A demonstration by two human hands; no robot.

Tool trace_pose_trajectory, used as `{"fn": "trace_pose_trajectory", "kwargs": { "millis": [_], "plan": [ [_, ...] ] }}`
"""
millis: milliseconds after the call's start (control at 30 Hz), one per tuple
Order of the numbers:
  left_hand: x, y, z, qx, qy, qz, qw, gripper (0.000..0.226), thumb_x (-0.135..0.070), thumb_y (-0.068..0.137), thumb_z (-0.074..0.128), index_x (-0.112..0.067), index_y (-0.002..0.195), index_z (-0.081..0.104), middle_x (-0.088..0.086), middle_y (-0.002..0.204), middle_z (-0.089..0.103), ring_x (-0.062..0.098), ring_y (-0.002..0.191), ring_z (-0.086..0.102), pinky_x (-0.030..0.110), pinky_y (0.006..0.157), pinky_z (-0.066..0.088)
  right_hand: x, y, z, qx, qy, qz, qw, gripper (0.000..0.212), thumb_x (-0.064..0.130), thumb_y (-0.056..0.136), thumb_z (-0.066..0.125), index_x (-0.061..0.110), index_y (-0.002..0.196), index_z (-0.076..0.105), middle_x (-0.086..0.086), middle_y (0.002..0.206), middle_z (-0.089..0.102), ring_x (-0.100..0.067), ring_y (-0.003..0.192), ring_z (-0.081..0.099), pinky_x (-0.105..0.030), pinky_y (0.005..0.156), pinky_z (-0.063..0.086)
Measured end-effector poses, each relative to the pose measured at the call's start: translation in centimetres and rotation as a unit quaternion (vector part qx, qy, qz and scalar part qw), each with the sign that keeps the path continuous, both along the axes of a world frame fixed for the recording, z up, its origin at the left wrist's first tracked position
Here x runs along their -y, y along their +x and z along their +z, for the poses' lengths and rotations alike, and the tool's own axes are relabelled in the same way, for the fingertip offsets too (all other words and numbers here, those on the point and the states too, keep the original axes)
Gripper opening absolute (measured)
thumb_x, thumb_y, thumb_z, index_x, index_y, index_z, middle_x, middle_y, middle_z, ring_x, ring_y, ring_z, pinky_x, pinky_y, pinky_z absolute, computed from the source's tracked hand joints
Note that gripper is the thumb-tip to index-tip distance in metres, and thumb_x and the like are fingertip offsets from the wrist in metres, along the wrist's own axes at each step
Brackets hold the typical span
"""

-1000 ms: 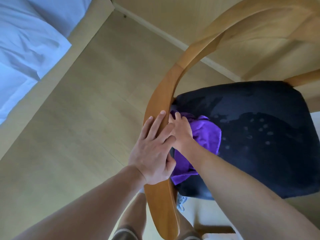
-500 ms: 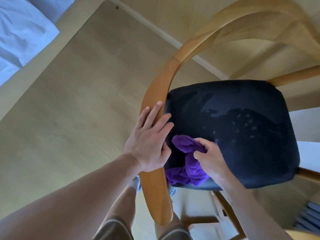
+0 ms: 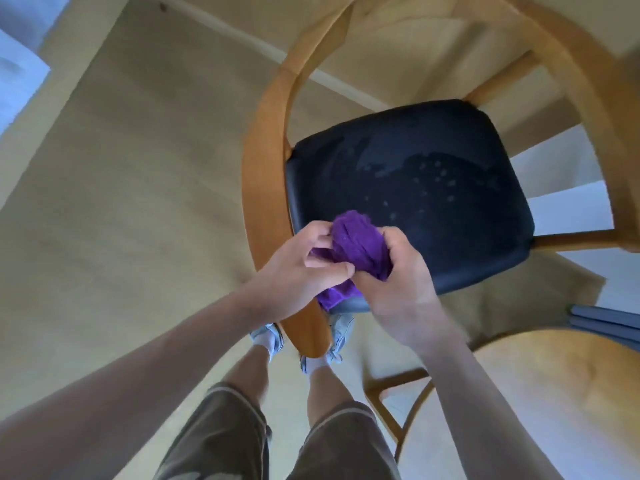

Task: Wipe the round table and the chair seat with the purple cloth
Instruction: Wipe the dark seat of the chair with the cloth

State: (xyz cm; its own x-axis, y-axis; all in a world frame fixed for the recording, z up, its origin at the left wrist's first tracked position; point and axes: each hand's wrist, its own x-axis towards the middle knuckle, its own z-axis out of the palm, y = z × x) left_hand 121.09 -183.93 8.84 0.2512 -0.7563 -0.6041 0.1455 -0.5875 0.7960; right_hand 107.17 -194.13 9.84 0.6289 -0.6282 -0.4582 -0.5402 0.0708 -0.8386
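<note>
Both hands have the purple cloth (image 3: 356, 245) bunched up between them, just above the near corner of the dark chair seat (image 3: 415, 188). The left hand (image 3: 304, 268) curls its fingers into the cloth from the side, its grip pinching the folds; the right hand (image 3: 398, 282) wraps around the other side, fingers closed on the wad. A flap of cloth hangs below the hands, by the seat's front edge. Pale smears and spots show on the seat. The wooden armrest (image 3: 266, 161) curves along the seat's left side. The round bench (image 3: 554, 393) edge shows at lower right. The person's shoes (image 3: 266, 337) stand on the floor (image 3: 121, 202) below.
</note>
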Motion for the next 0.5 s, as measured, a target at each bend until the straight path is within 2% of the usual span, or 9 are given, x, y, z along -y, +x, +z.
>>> {"fn": "trace_pose_trajectory", "kwargs": {
  "millis": [67, 167, 200, 233, 267, 300, 333, 400, 500],
  "plan": [
    [-0.6, -1.4, 1.0, -0.012, 0.013, 0.028, 0.999, 0.036, -0.003, 0.090, 0.073, -0.013, 0.122, 0.061, -0.007, 0.117, 0.071, 0.004, 0.108, 0.068, 0.018, 0.084, 0.054, -1.0, -1.1, 0.8, 0.011, -0.002, 0.008, 1.000, 0.038, -0.004, 0.086, 0.072, 0.029, 0.098, 0.057, 0.005, 0.088, 0.059, 0.003, 0.074, 0.057, -0.008, 0.062, 0.044],
    [-1.5, -2.2, 2.5, 0.050, -0.007, -0.024, 0.998, 0.032, -0.002, 0.089, 0.075, -0.009, 0.117, 0.062, -0.002, 0.143, 0.059, 0.005, 0.128, 0.057, 0.027, 0.107, 0.047, -2.1, -2.9, 2.1, 0.000, 0.017, 0.026, 1.000, 0.042, 0.002, 0.085, 0.075, 0.040, 0.088, 0.059, 0.014, 0.077, 0.061, 0.000, 0.069, 0.058, -0.010, 0.059, 0.044],
    [-1.9, -2.3, 2.9, 0.061, -0.017, -0.049, 0.997, 0.032, -0.004, 0.089, 0.076, -0.006, 0.118, 0.064, -0.008, 0.139, 0.062, 0.000, 0.126, 0.056, 0.025, 0.106, 0.047, -2.3, -3.4, 2.6, -0.010, 0.019, 0.037, 0.999, 0.040, 0.005, 0.085, 0.075, 0.042, 0.086, 0.059, 0.015, 0.076, 0.062, -0.001, 0.068, 0.058, -0.011, 0.058, 0.044],
    [-2.2, -2.4, 3.4, 0.062, -0.024, -0.066, 0.996, 0.032, -0.005, 0.088, 0.076, -0.006, 0.119, 0.067, -0.014, 0.125, 0.068, -0.005, 0.117, 0.059, 0.021, 0.098, 0.049, -2.5, -3.9, 3.1, -0.019, 0.016, 0.046, 0.999, 0.039, 0.008, 0.086, 0.075, 0.043, 0.086, 0.059, 0.015, 0.076, 0.062, -0.002, 0.067, 0.058, -0.011, 0.057, 0.044],
    [-2.6, -2.4, 4.0, 0.064, -0.026, -0.079, 0.994, 0.024, -0.007, 0.087, 0.077, -0.004, 0.108, 0.068, -0.013, 0.104, 0.071, -0.005, 0.100, 0.062, 0.020, 0.085, 0.049, -2.6, -4.4, 3.5, -0.025, 0.008, 0.050, 0.998, 0.035, 0.010, 0.085, 0.075, 0.042, 0.085, 0.059, 0.014, 0.075, 0.062, -0.003, 0.065, 0.056, -0.012, 0.056, 0.043],
    [-2.8, -2.4, 4.7, 0.074, -0.022, -0.084, 0.993, 0.019, -0.011, 0.084, 0.077, -0.002, 0.094, 0.064, -0.004, 0.083, 0.067, 0.002, 0.081, 0.059, 0.026, 0.073, 0.047, -2.7, -4.8, 4.0, -0.030, 0.000, 0.048, 0.998, 0.031, 0.011, 0.085, 0.074, 0.038, 0.084, 0.058, 0.012, 0.072, 0.061, -0.004, 0.063, 0.054, -0.013, 0.054, 0.042],
    [-3.0, -2.3, 5.2, 0.086, -0.016, -0.087, 0.992, 0.026, -0.015, 0.081, 0.078, -0.002, 0.082, 0.056, 0.006, 0.072, 0.058, 0.011, 0.071, 0.051, 0.035, 0.067, 0.042, -2.9, -5.1, 4.4, -0.038, -0.007, 0.047, 0.998, 0.029, 0.012, 0.084, 0.073, 0.034, 0.082, 0.056, 0.012, 0.070, 0.059, -0.004, 0.061, 0.052, -0.013, 0.053, 0.040],
    [-3.6, -2.0, 5.9, 0.099, 0.009, -0.080, 0.992, 0.038, -0.016, 0.079, 0.082, -0.007, 0.077, 0.045, 0.006, 0.069, 0.050, 0.019, 0.066, 0.042, 0.039, 0.064, 0.038, -3.4, -5.3, 5.4, -0.058, -0.017, 0.057, 0.997, 0.027, 0.012, 0.087, 0.071, 0.032, 0.081, 0.054, 0.015, 0.071, 0.060, -0.002, 0.062, 0.054, -0.010, 0.053, 0.041],
    [-4.8, -2.0, 6.9, 0.085, 0.054, -0.088, 0.991, 0.039, -0.015, 0.080, 0.085, -0.009, 0.102, 0.053, 0.011, 0.089, 0.068, 0.030, 0.076, 0.062, 0.043, 0.075, 0.054, -4.7, -5.1, 7.1, -0.069, -0.022, 0.096, 0.993, 0.028, 0.011, 0.090, 0.065, 0.033, 0.082, 0.050, 0.023, 0.075, 0.058, 0.003, 0.067, 0.055, -0.008, 0.054, 0.042]
  ]
}}
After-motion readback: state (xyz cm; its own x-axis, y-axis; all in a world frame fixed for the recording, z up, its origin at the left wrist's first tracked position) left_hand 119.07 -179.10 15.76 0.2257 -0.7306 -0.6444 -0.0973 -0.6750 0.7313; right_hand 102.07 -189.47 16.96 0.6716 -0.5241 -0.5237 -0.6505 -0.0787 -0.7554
